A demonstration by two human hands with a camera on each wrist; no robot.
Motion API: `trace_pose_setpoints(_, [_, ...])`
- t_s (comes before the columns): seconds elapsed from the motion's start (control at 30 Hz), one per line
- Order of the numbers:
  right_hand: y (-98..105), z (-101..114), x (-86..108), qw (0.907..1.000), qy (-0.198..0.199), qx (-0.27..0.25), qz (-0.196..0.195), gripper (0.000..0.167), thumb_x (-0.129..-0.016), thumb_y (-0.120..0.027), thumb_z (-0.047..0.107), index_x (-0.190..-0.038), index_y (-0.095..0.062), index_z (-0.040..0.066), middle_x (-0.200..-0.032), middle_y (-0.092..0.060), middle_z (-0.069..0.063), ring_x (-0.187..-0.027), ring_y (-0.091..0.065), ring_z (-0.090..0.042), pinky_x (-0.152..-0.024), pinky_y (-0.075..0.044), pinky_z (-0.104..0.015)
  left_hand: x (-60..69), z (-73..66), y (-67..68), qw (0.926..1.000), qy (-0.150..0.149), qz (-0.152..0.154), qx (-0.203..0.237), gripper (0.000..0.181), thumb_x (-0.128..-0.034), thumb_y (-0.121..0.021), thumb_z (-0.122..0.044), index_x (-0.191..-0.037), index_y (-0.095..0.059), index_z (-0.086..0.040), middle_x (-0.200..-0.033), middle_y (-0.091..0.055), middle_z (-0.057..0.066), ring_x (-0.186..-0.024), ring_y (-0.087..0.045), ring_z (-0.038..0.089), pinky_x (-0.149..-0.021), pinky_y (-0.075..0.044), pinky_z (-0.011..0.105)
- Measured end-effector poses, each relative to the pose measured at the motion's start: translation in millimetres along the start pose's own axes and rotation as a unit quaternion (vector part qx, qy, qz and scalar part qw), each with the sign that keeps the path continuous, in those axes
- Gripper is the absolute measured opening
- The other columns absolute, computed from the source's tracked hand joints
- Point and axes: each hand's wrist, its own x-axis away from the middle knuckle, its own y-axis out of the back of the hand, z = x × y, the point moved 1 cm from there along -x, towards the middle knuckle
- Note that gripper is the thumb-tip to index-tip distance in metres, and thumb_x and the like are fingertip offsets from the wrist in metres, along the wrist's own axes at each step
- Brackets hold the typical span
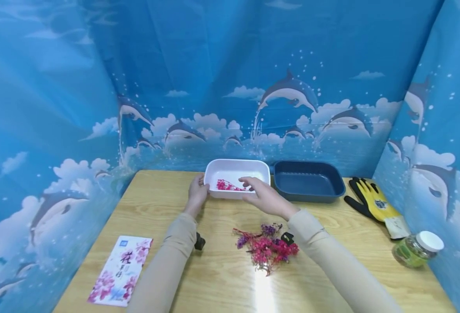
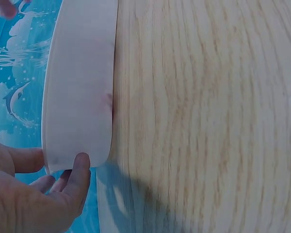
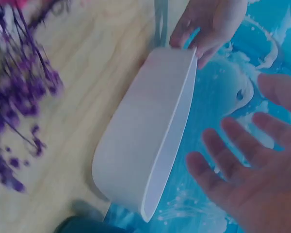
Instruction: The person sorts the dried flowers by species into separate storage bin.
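A white basin [image 1: 238, 165] stands at the table's back, with a small pink flower sprig [image 1: 227, 186] lying inside. The left hand [image 1: 197, 191] grips its left end; in the left wrist view the left hand [image 2: 43, 194] has its thumb at the rim and fingertips against the wall [image 2: 80, 97]. Over the basin's right front part hovers the right hand [image 1: 267, 198], holding nothing. In the right wrist view the right hand [image 3: 254, 170] has spread fingers, apart from the basin [image 3: 140, 116]. Pink and purple dried flowers [image 1: 267, 248] lie nearer on the table.
A dark blue basin [image 1: 308, 180] stands right of the white one. Farther right are a yellow and black glove [image 1: 376, 204] and a jar with a white lid [image 1: 418, 248]. A floral printed packet [image 1: 121, 270] lies at the front left. A dolphin-patterned curtain [image 1: 214, 87] hangs behind.
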Motion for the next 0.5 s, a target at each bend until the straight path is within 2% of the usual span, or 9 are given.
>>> trace_pose_setpoints(0.17, [-10,7,20.2,0.9993,-0.01,0.013,0.032,0.066,-0.105,-0.066,0.024,-0.162,-0.036,0.011,-0.148,-0.057,-0.019,-0.132,-0.06,-0.037,-0.112,-0.053,-0.053,-0.4,0.4,0.1,0.9999,0.01,0.006,0.006,0.055,-0.1036,-0.048,0.002,-0.158,-0.042,0.0,-0.15,-0.054,0.026,-0.124,-0.058,0.033,-0.105,-0.057,0.047])
trace_pose_setpoints(0.4, [-26,11,43.8,0.9989,-0.008,0.027,0.037,0.077,-0.1,-0.072,0.027,-0.165,-0.032,0.014,-0.15,-0.056,-0.017,-0.129,-0.061,-0.035,-0.104,-0.056,-0.054,-0.6,0.8,0.8,0.9999,0.013,0.004,0.004,0.056,-0.1033,-0.048,0.002,-0.159,-0.04,0.0,-0.151,-0.052,0.026,-0.127,-0.058,0.036,-0.105,-0.057,0.045])
trace_pose_setpoints(0.5, [-32,11,52.2,0.9981,-0.02,0.041,0.041,0.082,-0.099,-0.073,0.032,-0.166,-0.03,0.015,-0.151,-0.055,-0.017,-0.132,-0.059,-0.035,-0.106,-0.055,-0.056,-1.0,1.8,-0.1,0.9999,0.009,0.004,0.006,0.056,-0.1027,-0.048,0.002,-0.158,-0.041,0.001,-0.151,-0.053,0.027,-0.127,-0.058,0.036,-0.104,-0.058,0.045])
